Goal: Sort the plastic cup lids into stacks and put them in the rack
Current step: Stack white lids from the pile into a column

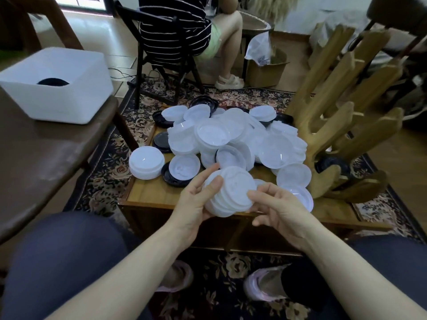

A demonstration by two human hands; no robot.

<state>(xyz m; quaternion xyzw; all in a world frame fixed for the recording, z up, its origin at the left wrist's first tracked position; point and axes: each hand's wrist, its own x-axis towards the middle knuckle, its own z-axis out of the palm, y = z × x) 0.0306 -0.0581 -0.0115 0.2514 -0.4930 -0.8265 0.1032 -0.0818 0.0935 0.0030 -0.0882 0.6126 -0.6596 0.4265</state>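
Two hands meet on one small stack of white lids above the near edge of the low wooden table; the left hand grips the stack's left side, thumb on top and fingers curled beneath, while the right hand pinches its right rim with curled fingers. Beyond both hands a loose heap of white lids covers the table with black lids among them; left of the left hand stands a neat white stack; right of the right hand rises the wooden rack, a black lid low between its prongs.
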